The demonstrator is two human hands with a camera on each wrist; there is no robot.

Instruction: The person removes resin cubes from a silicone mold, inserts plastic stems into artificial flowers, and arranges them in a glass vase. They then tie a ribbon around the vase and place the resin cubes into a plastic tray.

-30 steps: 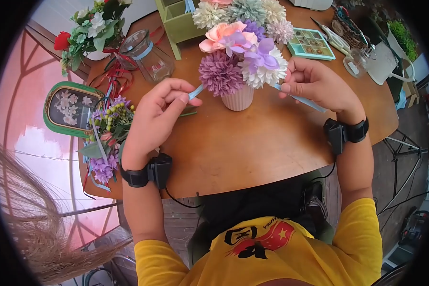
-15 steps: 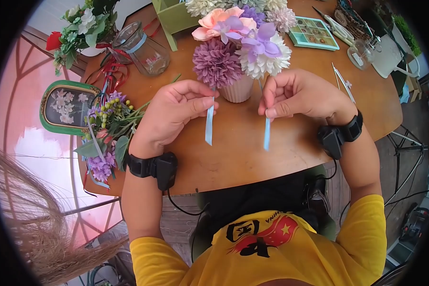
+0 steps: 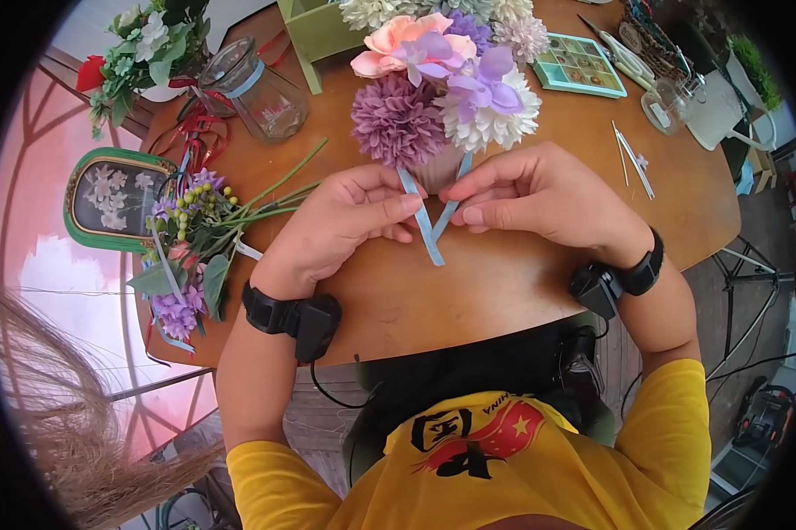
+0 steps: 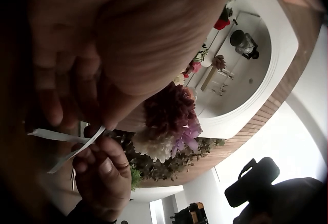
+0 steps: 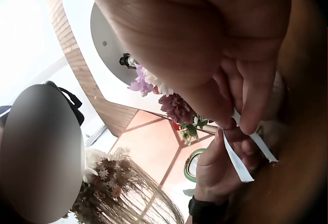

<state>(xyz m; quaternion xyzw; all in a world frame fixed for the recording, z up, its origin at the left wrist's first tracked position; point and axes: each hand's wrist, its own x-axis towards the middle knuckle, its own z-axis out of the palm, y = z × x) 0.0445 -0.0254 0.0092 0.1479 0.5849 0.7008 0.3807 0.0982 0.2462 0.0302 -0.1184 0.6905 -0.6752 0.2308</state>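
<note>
A light blue ribbon (image 3: 425,221) has its two ends crossing in a V just in front of a pale ribbed pot (image 3: 439,173). My left hand (image 3: 349,216) pinches one end between thumb and forefinger; my right hand (image 3: 539,196) pinches the other. The hands are close together below the flowers, and in the left wrist view the ribbon ends (image 4: 77,150) overlap between the fingertips. Out of the pot rise a mauve pompom flower (image 3: 396,119), a white one (image 3: 497,115), a peach bloom (image 3: 398,44) and purple petals. The ribbon's middle is hidden.
Left on the wooden table (image 3: 451,300) are a glass jar (image 3: 270,102), a green-framed picture (image 3: 111,199) and a loose bunch of flowers (image 3: 186,283). At the right lie white sticks (image 3: 635,163), a compartment box (image 3: 580,66) and scissors (image 3: 628,60). A green wooden holder (image 3: 327,35) stands behind.
Both hands have come from either side of the pot to its front, drawing the ribbon ends inward. The ends hung apart half a second ago and now cross.
</note>
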